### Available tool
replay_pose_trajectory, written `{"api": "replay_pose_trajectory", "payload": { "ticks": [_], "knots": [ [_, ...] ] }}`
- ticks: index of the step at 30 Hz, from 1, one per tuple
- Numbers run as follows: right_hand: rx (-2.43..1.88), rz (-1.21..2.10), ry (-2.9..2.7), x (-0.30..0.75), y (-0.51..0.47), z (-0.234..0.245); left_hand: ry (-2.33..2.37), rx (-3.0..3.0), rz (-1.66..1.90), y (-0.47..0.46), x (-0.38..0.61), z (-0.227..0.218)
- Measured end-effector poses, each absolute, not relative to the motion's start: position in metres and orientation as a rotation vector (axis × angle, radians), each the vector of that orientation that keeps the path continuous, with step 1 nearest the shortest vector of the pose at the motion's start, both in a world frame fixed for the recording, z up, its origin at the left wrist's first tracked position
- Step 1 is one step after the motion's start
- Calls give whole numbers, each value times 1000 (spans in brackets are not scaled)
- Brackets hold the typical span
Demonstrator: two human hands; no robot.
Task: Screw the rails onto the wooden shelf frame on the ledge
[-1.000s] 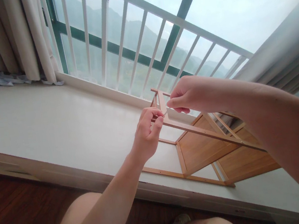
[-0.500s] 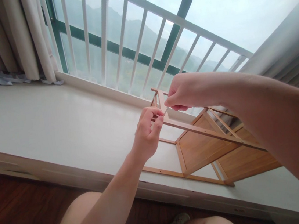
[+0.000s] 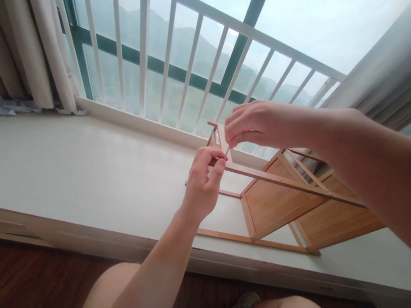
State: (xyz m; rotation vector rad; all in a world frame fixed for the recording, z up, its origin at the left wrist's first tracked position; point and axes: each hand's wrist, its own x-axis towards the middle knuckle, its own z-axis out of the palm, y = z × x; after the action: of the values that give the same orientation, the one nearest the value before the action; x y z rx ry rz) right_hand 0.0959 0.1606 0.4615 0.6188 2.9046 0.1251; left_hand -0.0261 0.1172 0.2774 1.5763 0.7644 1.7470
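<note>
A wooden frame [image 3: 270, 179] with slatted sides and panels lies on the white sill, one long rail running towards my hands. My left hand [image 3: 205, 177] is closed around the end of that rail, thumb and forefinger pinched at the rail's edge. Above it, my right hand [image 3: 249, 125] is closed on a thin metal rod [image 3: 227, 152], perhaps a hex key. The rod slants down to the left fingertips, which cover its lower end. Whatever the rod's tip touches is hidden.
Wooden panels [image 3: 283, 194] of the frame spread to the right. Behind stand a white railing [image 3: 200, 9] and a window. A curtain [image 3: 28, 51] hangs at the left. The white sill [image 3: 57, 164] ends above a dark wooden floor [image 3: 8, 273]. My knees are below.
My right hand has turned at the wrist, its fingers shifting slightly left around the rod. The left hand keeps its place on the rail.
</note>
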Motion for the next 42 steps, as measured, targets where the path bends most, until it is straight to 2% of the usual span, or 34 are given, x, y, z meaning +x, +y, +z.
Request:
{"api": "replay_pose_trajectory", "payload": {
  "ticks": [15,20,22,30,42],
  "knots": [
    [650,304,2882,95,148,473,769,1630,1734,116,-28,278],
    [1127,415,2903,88,133,488,776,1646,1728,115,-29,274],
    [1325,354,2775,87,128,487,783,1644,1727,115,-29,272],
    [1590,0,2470,74,115,465,791,1622,1733,116,-27,274],
    [1659,-59,2345,71,128,464,795,1630,1715,117,-27,273]
  ]
}}
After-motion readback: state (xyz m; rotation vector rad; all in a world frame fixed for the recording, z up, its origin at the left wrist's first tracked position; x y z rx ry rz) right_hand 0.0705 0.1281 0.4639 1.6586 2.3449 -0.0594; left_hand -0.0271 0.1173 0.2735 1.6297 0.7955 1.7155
